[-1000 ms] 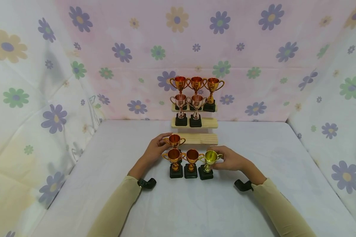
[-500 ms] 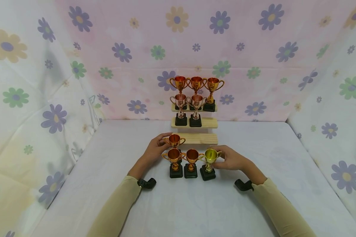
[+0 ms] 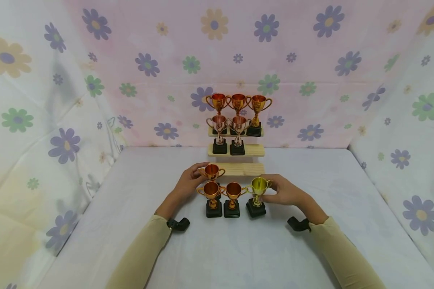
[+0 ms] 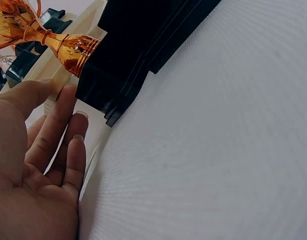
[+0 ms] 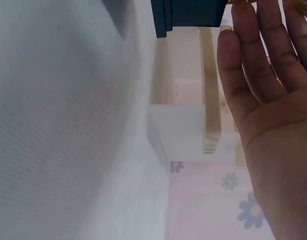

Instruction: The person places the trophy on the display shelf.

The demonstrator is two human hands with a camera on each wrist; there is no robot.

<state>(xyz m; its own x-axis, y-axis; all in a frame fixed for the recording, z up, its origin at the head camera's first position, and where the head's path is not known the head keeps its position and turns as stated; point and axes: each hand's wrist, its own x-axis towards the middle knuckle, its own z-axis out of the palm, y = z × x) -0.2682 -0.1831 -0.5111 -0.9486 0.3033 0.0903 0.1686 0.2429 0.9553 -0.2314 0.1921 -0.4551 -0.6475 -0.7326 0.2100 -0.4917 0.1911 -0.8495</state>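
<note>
My right hand holds the small yellow-gold trophy cup from its right side, fingers around the stem and a handle. The cup leans a little on its black base. At the left end of the lowest wooden shelf, my left hand pinches the board's edge between thumb and fingertips. Close beside it stands a copper-coloured trophy, its base partly hidden behind another copper trophy. A third copper trophy stands between that one and the gold cup.
Behind the front row rises a stepped stand. Two pinkish trophies occupy its middle shelf. Three orange-gold trophies line the top one. A white cloth covers the table, and flowered fabric hangs around it.
My right hand has moved the gold cup to the right and slightly away from me, widening the gap to the neighbouring copper trophy. My left hand stays in place.
</note>
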